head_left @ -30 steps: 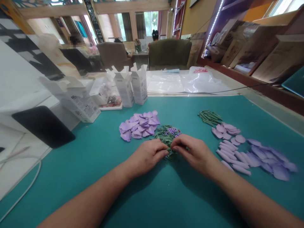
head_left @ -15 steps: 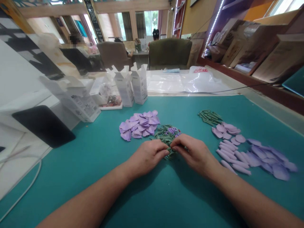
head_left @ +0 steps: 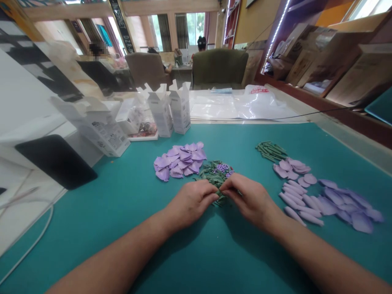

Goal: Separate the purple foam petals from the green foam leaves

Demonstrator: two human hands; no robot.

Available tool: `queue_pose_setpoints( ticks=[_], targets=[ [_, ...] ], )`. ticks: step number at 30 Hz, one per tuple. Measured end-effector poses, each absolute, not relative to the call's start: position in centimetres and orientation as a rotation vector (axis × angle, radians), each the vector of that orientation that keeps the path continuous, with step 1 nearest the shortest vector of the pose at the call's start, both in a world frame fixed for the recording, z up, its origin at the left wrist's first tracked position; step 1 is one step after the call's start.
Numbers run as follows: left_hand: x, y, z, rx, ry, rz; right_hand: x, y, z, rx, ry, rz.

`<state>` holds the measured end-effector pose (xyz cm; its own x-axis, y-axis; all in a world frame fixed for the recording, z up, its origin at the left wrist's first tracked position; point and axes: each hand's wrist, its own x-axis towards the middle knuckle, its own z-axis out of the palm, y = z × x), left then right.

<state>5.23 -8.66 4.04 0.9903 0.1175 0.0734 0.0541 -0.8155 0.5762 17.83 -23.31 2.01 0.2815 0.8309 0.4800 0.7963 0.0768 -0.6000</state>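
So far I see sorting only: my left hand [head_left: 191, 201] and right hand [head_left: 248, 198] meet fingertip to fingertip at the near edge of the green leaf pile [head_left: 215, 174], pinching small green pieces. Purple petals [head_left: 180, 160] lie heaped just beyond, long petals [head_left: 318, 200] and green stems [head_left: 271, 151] wait to the right on the tabletop [head_left: 214, 253]. I judge nothing is assembled yet.

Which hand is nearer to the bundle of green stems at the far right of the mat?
Right. The right hand lies below and left of the green stems, apart from them; the left hand is farther left, beyond the mixed green pile.
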Motion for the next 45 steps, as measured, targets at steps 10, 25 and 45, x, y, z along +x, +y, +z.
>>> queue_pose_setpoints(
  ticks=[10, 25, 45],
  targets=[
    [5.1, -8.6, 4.2, 2.493, 0.105, 0.210, 17.9, -23.0, 2.0, -1.712, -1.258, 0.221],
    [5.0, -8.9, 5.5, 2.232, 0.255, 0.087, 17.9, -23.5, 2.8, -1.674, -1.304, 0.174],
    [5.0, -9.1, 5.7, 2.136, 0.239, 0.051, 17.6, -23.5, 2.6, -1.688, -1.368, 0.131]
  ],
)
